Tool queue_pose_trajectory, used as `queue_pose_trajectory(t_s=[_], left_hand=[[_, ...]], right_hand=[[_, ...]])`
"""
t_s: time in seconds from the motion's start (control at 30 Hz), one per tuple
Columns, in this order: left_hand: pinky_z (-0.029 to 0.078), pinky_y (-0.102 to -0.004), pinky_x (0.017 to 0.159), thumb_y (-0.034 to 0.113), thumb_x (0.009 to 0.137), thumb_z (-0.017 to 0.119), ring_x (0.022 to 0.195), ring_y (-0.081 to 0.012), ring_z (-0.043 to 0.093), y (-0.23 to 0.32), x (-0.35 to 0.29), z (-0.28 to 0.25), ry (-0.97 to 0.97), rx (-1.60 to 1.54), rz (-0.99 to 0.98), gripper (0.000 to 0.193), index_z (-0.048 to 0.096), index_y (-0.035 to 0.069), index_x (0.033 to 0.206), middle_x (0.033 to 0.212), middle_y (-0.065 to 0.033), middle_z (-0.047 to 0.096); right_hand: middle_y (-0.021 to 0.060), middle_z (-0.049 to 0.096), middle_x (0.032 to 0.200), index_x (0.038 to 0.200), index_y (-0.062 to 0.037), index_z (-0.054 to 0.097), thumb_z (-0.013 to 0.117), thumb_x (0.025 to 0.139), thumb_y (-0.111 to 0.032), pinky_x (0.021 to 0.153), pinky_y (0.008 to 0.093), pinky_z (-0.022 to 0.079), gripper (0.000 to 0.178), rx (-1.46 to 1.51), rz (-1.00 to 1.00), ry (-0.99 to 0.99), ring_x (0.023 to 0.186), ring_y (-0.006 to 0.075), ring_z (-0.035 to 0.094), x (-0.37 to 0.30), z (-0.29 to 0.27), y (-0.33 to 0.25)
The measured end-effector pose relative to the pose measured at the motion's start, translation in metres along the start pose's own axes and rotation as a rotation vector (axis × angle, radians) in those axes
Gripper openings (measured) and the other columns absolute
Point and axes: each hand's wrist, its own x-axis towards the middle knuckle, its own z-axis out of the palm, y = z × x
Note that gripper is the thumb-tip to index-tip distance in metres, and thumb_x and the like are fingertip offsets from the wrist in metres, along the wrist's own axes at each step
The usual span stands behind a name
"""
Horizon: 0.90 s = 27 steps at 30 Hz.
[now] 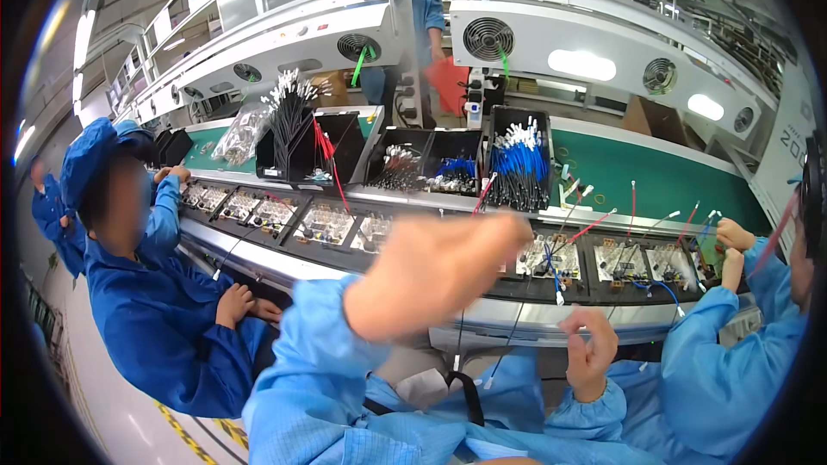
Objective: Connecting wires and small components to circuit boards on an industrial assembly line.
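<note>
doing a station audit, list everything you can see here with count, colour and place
circuit board trays: a row, count unclear, black with pale parts, on the conveyor line
blue wire bundle: one, blue with white ends, upright in a black bin, centre right
black wire bundle: one, black with white ends, in a black bin, centre left
red leads: several, over the right-hand trays
green belt: one, behind the bins
fans: about five, grey, in the white overhead rail
co-workers: two seated left and right, one standing at the back, blue coats
left hand: raised, blurred, seems to hold nothing
right hand: lower right, fingers curled, thin wire beside it
</note>
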Motion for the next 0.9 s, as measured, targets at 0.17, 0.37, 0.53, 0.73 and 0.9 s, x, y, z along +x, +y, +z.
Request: queue_pose_trajectory(t_s=[0.17, 0.37, 0.53, 0.73, 0.9], left_hand=[[0.049, -0.0364, 0.053, 0.01, 0.082, 0.064, 0.062, -0.0299, 0.061, 0.043, -0.056, 0.053, -0.174, -0.435, -0.031, 0.023, 0.059, 0.009, 0.105, 0.076, -0.01, 0.063], [0.05, -0.0427, 0.064, 0.014, 0.087, 0.059, 0.078, -0.0364, 0.061, 0.072, -0.119, 0.093, -0.03, -0.608, -0.294, 0.017, 0.059, 0.007, 0.103, 0.083, -0.0155, 0.063], [0.05, -0.0425, 0.068, 0.012, 0.087, 0.057, 0.081, -0.0387, 0.06, 0.082, -0.154, 0.098, 0.132, -0.67, -0.436, 0.012, 0.061, 0.005, 0.095, 0.087, -0.0176, 0.063], [0.042, -0.0432, 0.059, 0.014, 0.087, 0.058, 0.07, -0.0374, 0.055, 0.104, -0.138, 0.104, 0.152, -0.808, -0.461, 0.013, 0.057, 0.002, 0.085, 0.076, -0.0168, 0.057], [0.039, -0.0437, 0.055, 0.018, 0.087, 0.06, 0.063, -0.0364, 0.053, 0.1, -0.148, 0.106, 0.157, -0.767, -0.505, 0.018, 0.055, 0.002, 0.08, 0.067, -0.0155, 0.055]], right_hand=[[0.0183, 0.056, 0.111, 0.117, 0.0041, 0.056, 0.046, 0.095, -0.043, 0.075, 0.0341, 0.047, 0.053, 0.148, -0.087, 0.245, 0.092, 0.0266, 0.056, -0.012, 0.024, -0.015], [0.0157, 0.065, 0.1, 0.105, 0.0003, 0.062, 0.042, 0.098, -0.037, 0.081, 0.0407, 0.048, 0.043, 0.269, -0.269, -0.11, 0.092, 0.0325, 0.061, -0.006, 0.06, -0.028], [0.0163, 0.064, 0.098, 0.096, -0.0005, 0.064, 0.047, 0.096, -0.037, 0.075, 0.0371, 0.049, 0.04, 0.36, -0.099, -0.281, 0.087, 0.0333, 0.062, -0.019, 0.078, -0.038], [0.0164, 0.062, 0.098, 0.099, 0.0066, 0.061, 0.04, 0.097, -0.036, 0.082, 0.0368, 0.046, 0.048, 0.262, 0.056, -0.31, 0.089, 0.027, 0.059, -0.044, 0.05, -0.034], [0.0153, 0.061, 0.101, 0.103, 0.0085, 0.058, 0.039, 0.098, -0.032, 0.081, 0.0361, 0.046, 0.045, 0.288, 0.127, -0.278, 0.09, 0.0244, 0.059, -0.053, 0.052, -0.015]])
